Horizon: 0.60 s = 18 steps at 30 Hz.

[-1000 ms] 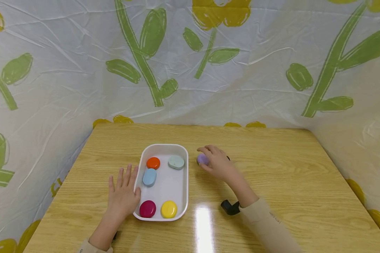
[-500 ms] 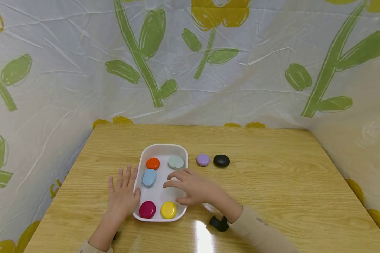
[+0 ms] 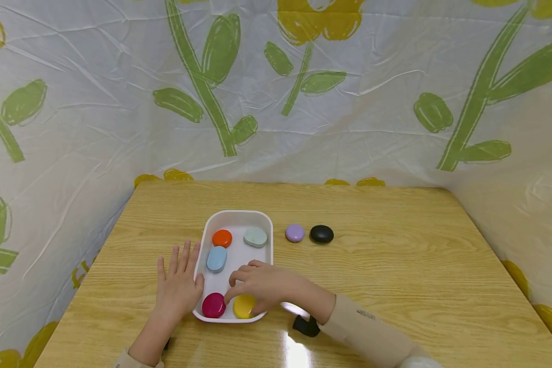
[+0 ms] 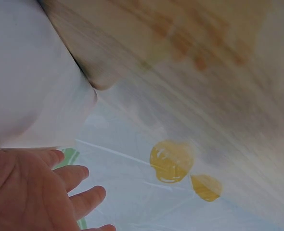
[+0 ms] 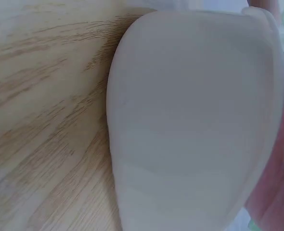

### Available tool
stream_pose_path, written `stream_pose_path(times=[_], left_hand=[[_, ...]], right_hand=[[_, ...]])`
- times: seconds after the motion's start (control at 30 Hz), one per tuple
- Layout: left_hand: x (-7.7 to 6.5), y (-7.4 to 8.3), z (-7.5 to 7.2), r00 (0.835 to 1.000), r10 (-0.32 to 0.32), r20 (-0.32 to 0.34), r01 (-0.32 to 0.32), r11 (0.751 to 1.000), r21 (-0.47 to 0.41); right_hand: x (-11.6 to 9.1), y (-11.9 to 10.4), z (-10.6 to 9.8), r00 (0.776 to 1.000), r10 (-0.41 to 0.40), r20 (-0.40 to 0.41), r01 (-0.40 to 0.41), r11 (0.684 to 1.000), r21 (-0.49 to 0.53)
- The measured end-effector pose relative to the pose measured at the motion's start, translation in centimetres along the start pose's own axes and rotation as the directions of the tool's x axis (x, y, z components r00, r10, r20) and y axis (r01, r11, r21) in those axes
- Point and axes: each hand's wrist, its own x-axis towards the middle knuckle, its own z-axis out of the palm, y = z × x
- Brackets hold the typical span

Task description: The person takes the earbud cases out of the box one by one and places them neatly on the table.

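Observation:
A white tray (image 3: 269,266) holds several smooth, pebble-shaped pieces. My right hand (image 3: 267,286) reaches over its right rim, the fingers bent around a glossy yellow piece (image 3: 244,306), thumb on the right and index finger on the left. A small gap shows between the index fingertip and the yellow piece; the fingertip is close to a maroon piece (image 3: 213,305). Spread flat, my left hand (image 3: 179,286) rests along the tray's left side, its palm (image 4: 26,192) showing in the left wrist view. In the right wrist view, the tray wall (image 5: 190,115) hides most of my right hand.
Inside the tray also lie an orange piece (image 3: 222,238), a light blue piece (image 3: 216,259) and a pale green piece (image 3: 255,236). On the wooden table (image 3: 386,255), a lilac piece (image 3: 295,233) and a black piece (image 3: 321,234) sit right of the tray. Flowered sheeting (image 3: 349,133) encloses the table.
My right hand has left the lilac piece, which stays on the table, and moved left and nearer, over the tray to the yellow piece. My left hand has stayed put.

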Motion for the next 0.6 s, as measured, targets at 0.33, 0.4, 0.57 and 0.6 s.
stream_pose_path(times=[0.33, 0.4, 0.57, 0.6], left_hand=[[0.0, 0.0, 0.1, 1.000, 0.001, -0.002, -0.001, 1.000, -0.004], [0.0, 0.0, 0.1, 1.000, 0.002, -0.004, -0.002, 1.000, -0.002], [0.0, 0.0, 0.1, 1.000, 0.004, -0.005, -0.004, 1.000, 0.000], [0.0, 0.0, 0.1, 1.000, 0.004, -0.005, -0.004, 1.000, -0.001]], right_hand=[[1.7, -0.5, 0.4, 0.989, -0.016, 0.145, 0.018, 1.000, -0.009], [1.9, -0.5, 0.6, 0.988, -0.020, 0.156, 0.022, 1.000, -0.014], [2.2, -0.5, 0.9, 0.985, -0.023, 0.171, 0.028, 0.999, -0.030], [2.2, -0.6, 1.0, 0.985, -0.022, 0.172, 0.028, 0.999, -0.033]])
